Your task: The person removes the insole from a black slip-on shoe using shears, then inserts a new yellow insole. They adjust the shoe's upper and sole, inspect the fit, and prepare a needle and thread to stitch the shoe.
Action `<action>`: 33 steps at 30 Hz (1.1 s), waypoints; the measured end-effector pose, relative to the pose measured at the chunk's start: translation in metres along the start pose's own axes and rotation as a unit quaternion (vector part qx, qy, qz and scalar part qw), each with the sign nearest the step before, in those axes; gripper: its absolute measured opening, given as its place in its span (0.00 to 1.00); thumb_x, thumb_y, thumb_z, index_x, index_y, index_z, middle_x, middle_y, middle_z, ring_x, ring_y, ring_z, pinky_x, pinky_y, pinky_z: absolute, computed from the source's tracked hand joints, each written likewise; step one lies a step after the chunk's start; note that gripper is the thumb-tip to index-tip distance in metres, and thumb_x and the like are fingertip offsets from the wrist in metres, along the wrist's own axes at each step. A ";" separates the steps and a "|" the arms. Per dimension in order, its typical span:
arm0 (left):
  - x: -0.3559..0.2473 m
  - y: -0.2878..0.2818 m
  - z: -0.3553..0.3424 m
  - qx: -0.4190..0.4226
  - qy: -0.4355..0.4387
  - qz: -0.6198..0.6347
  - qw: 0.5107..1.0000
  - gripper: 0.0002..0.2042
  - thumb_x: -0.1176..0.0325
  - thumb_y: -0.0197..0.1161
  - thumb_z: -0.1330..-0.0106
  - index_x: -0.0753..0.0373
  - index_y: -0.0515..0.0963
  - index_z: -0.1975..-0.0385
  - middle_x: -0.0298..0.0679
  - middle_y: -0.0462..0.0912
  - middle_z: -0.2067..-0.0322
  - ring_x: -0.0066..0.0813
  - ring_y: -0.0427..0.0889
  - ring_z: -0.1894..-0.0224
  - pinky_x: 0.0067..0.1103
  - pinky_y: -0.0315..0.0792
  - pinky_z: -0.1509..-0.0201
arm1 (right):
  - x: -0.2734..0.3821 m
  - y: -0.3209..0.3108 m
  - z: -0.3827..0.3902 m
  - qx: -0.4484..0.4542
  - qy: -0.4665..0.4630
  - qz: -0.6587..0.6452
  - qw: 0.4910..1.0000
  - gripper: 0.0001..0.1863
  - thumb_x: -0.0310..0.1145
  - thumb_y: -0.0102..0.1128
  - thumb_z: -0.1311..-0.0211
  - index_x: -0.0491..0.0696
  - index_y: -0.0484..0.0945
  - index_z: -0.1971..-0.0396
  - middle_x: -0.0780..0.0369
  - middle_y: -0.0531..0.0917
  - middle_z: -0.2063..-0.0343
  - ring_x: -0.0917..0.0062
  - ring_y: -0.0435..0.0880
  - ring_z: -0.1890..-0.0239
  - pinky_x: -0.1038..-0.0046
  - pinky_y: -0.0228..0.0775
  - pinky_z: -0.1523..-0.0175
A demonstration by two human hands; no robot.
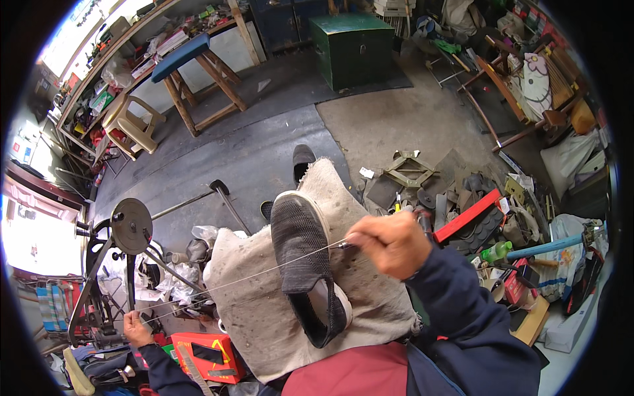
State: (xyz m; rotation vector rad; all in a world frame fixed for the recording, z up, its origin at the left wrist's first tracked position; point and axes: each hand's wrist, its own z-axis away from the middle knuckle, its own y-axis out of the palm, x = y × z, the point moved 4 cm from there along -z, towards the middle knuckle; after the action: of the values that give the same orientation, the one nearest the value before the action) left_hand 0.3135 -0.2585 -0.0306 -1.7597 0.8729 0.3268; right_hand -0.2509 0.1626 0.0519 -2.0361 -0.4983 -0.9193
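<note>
Right hand [389, 244], clenched, pinches a thin metal needle or awl tip [343, 245] from which a taut pale thread [244, 279] runs toward 8 o'clock to the left hand [137, 328], whose grip is closed on the thread's far end. The thread crosses the black mesh shoe [304, 264], which lies sole-side partly up on a stained grey-white cloth [264, 317] draped over the person's lap, at the centre of the view. At 6 o'clock of the shoe, a red garment [356, 373]; just beside the left hand, an orange-red box [208, 356]. At 9 o'clock, a hand-cranked stitching machine with a round metal wheel [131, 226]. At 3 o'clock, floor clutter: a red bar [467, 215], a green bottle [496, 251], a blue pipe [545, 247]. At 12 o'clock, well apart, a green metal chest [351, 47]; at 11 o'clock, a blue-topped wooden sawhorse [191, 76] and a beige plastic chair [134, 122].
</note>
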 end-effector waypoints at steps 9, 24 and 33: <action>-0.191 0.107 0.068 0.270 0.137 0.048 0.952 0.26 0.72 0.68 0.35 0.66 0.75 0.36 0.44 0.83 0.43 0.29 0.84 0.51 0.23 0.76 0.46 | 0.024 0.026 0.000 0.008 -0.044 -0.068 0.997 0.05 0.30 0.67 0.35 0.46 0.81 0.67 0.56 0.84 0.76 0.61 0.87 0.74 0.66 0.77 0.71; -0.310 0.114 0.105 0.218 0.020 0.286 0.933 0.06 0.74 0.62 0.27 0.67 0.81 0.68 0.31 0.81 0.73 0.16 0.72 0.73 0.16 0.64 0.67 | 0.022 0.023 -0.002 0.006 -0.060 -0.021 0.998 0.03 0.26 0.67 0.37 0.43 0.84 0.69 0.57 0.85 0.76 0.65 0.86 0.76 0.69 0.77 0.71; -0.153 0.084 0.031 0.085 -0.039 0.248 0.964 0.08 0.70 0.62 0.24 0.61 0.79 0.69 0.19 0.67 0.79 0.07 0.54 0.79 0.14 0.44 0.76 | -0.011 -0.029 0.011 -0.067 0.016 0.041 0.997 0.03 0.23 0.65 0.35 0.39 0.84 0.67 0.56 0.84 0.77 0.69 0.84 0.78 0.73 0.73 0.71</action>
State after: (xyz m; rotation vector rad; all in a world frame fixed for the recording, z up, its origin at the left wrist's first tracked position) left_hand 0.1554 -0.1812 -0.0093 -1.3436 1.2439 0.6234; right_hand -0.2718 0.1886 0.0545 -2.1408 -0.3411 -0.9571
